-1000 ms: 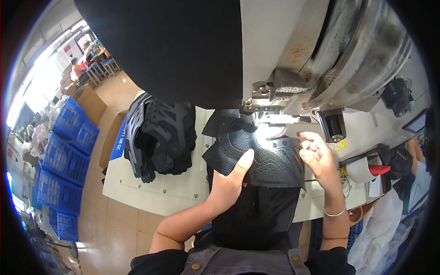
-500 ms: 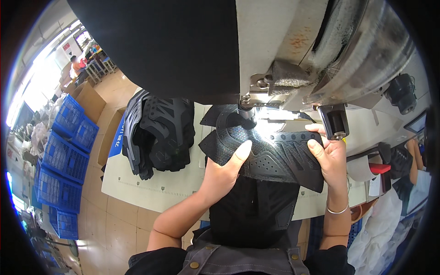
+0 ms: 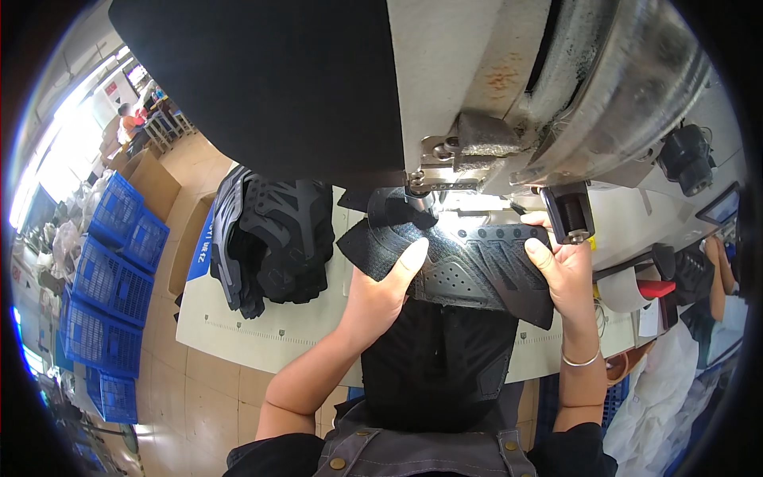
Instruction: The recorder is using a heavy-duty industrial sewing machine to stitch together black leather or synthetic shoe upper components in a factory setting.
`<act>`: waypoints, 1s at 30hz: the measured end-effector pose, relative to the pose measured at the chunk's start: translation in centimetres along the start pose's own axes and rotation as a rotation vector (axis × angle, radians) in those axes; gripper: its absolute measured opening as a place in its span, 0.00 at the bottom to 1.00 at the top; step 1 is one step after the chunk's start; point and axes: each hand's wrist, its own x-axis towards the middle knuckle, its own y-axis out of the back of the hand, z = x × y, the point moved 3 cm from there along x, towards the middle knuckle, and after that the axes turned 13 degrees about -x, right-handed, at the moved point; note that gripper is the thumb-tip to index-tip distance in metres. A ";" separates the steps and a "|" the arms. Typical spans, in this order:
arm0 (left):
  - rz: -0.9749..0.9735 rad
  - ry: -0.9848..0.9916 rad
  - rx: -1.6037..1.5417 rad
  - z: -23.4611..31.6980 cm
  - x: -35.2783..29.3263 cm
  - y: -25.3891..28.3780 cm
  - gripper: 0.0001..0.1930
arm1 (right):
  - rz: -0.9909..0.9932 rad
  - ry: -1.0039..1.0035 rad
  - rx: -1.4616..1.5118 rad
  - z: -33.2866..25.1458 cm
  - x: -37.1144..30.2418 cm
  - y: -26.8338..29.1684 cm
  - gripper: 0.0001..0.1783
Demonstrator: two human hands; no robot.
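A black shoe upper (image 3: pixel 469 282) with punched holes and raised strips lies under the needle area (image 3: pixel 421 199) of a sewing machine (image 3: pixel 465 75), in bright lamp light. My left hand (image 3: pixel 385 294) grips its near left part, thumb on top and the fingers underneath out of sight. At the right end, my right hand (image 3: pixel 568 278) pinches the upper by its edge, thumb above, near the row of eyelets. More black upper material (image 3: pixel 437 358) hangs over the table edge toward my lap. Whether it joins the held upper I cannot tell.
A pile of black and grey uppers (image 3: pixel 278 238) rests on the pale table (image 3: pixel 238 334) at left. Blue crates (image 3: pixel 107 278) stand on the floor farther left. On the right are a red object (image 3: pixel 656 288), white plastic sheeting (image 3: pixel 652 405) and another person's arm (image 3: pixel 719 270).
The view has shifted slightly, moving machine and pile left in the picture. The upper has turned a little under the needle area, with both hands keeping their grip.
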 end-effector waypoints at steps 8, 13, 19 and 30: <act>0.005 0.106 0.040 0.4 0.7 0.7 0.09 | -0.009 -0.027 0.052 0.6 -0.4 -0.3 0.13; -0.177 0.219 0.100 0.1 -0.8 0.9 0.16 | -0.022 -0.042 0.065 0.5 -0.5 -0.4 0.13; -0.269 0.245 0.111 0.1 -2.3 0.4 0.21 | -0.020 -0.044 0.084 0.5 -0.8 -0.7 0.13; -0.117 0.145 -0.130 -1.8 -5.4 -3.0 0.13 | -0.060 -0.198 0.025 -0.6 -4.0 -2.7 0.17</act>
